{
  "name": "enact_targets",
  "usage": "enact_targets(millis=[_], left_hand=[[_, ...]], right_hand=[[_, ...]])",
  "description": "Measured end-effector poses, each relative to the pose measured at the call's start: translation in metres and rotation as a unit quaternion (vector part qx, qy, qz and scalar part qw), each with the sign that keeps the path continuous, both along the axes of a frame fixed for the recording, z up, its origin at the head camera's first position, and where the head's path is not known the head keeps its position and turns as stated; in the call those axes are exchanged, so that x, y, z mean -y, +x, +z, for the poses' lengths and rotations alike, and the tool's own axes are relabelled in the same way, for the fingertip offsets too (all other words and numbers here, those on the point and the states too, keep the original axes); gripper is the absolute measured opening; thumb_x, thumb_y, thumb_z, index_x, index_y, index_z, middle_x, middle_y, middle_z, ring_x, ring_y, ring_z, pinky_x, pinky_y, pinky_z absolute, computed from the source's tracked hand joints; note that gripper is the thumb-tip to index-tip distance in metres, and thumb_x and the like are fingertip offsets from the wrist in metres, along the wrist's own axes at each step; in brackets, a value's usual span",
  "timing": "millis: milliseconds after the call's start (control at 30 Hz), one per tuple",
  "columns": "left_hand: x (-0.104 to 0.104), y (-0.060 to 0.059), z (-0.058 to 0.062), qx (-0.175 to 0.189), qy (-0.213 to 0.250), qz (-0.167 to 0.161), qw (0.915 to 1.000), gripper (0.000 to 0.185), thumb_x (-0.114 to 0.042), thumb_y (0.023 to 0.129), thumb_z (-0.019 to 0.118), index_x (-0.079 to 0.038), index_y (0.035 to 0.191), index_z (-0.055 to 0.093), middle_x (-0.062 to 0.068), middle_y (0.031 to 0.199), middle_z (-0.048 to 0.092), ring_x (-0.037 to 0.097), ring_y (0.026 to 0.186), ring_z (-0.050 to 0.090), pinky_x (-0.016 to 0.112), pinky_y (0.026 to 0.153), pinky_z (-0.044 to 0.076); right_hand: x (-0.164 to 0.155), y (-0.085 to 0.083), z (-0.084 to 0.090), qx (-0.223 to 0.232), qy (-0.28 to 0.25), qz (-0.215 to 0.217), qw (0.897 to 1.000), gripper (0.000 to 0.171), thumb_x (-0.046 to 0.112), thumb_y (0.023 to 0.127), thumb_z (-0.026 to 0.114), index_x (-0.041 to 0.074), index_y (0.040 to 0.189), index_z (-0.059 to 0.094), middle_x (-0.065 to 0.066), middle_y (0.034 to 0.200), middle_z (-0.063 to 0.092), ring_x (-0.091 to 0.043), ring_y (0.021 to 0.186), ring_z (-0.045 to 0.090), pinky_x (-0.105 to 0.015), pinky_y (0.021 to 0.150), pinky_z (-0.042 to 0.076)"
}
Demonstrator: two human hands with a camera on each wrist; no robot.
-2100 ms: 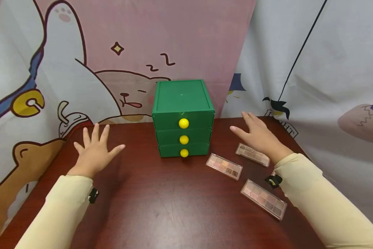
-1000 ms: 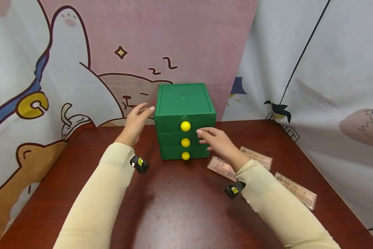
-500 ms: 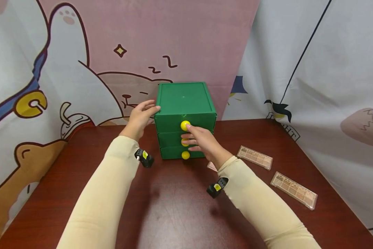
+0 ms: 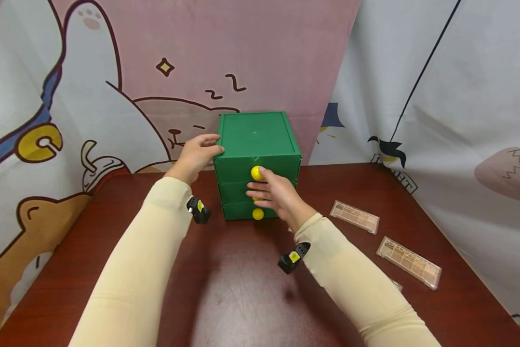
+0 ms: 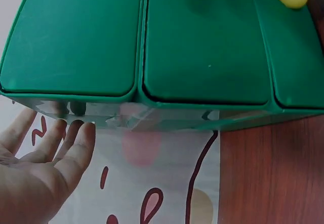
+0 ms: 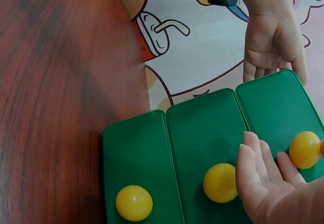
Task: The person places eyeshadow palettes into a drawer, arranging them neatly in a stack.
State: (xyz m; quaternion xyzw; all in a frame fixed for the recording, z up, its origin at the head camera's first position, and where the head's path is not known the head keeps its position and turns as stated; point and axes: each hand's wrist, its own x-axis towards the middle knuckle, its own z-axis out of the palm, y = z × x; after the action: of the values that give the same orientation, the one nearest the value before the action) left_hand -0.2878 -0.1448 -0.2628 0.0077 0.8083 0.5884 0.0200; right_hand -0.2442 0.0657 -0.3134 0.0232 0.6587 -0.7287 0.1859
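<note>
A small green chest of drawers (image 4: 257, 135) stands at the back middle of the table, its three drawers pushed in, each with a round yellow knob. My right hand (image 4: 283, 196) has its thumb and index finger on either side of the top knob (image 6: 302, 150), pinching it. Its other fingers extend in front of the middle knob (image 6: 219, 183), partly covering it in the head view. At the chest's upper left edge, my left hand (image 4: 192, 156) rests with loosely bent fingertips against the side wall, as the left wrist view shows.
Eyeshadow palettes lie on the dark wooden table (image 4: 238, 289) to the right: one farther back (image 4: 354, 217), a nearer palette (image 4: 409, 261), others mostly hidden by the right arm. A printed cloth (image 4: 286, 58) hangs close behind the chest.
Both hands, spread wide apart at first, have come in to the chest. The left has settled on its side; the right has reached the top knob. The drawers have not moved.
</note>
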Motion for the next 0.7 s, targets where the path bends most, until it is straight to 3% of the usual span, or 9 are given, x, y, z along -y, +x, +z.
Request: enact_targets(millis=[400,700], left_hand=[[0.004,-0.002,0.010,0.039,-0.037,-0.033,0.9980,0.054,-0.018,0.097,0.059,-0.016,0.148,0.041,0.009,0.151,0.038,0.032,0.124,0.051,0.043,0.100,0.046],[0.003,-0.001,0.014,0.054,-0.037,-0.038,0.9971,0.054,-0.021,0.097,0.059,-0.019,0.148,0.041,0.006,0.152,0.036,0.030,0.121,0.051,0.041,0.098,0.048]], right_hand=[[0.006,0.001,0.003,0.052,-0.068,-0.027,0.996,0.052,0.044,0.102,0.044,0.006,0.137,0.043,-0.016,0.134,0.057,-0.028,0.121,0.057,-0.041,0.101,0.046],[0.004,0.007,0.002,0.055,-0.095,-0.035,0.993,0.050,0.040,0.101,0.045,0.004,0.136,0.042,-0.016,0.135,0.055,-0.029,0.123,0.056,-0.041,0.102,0.045]])
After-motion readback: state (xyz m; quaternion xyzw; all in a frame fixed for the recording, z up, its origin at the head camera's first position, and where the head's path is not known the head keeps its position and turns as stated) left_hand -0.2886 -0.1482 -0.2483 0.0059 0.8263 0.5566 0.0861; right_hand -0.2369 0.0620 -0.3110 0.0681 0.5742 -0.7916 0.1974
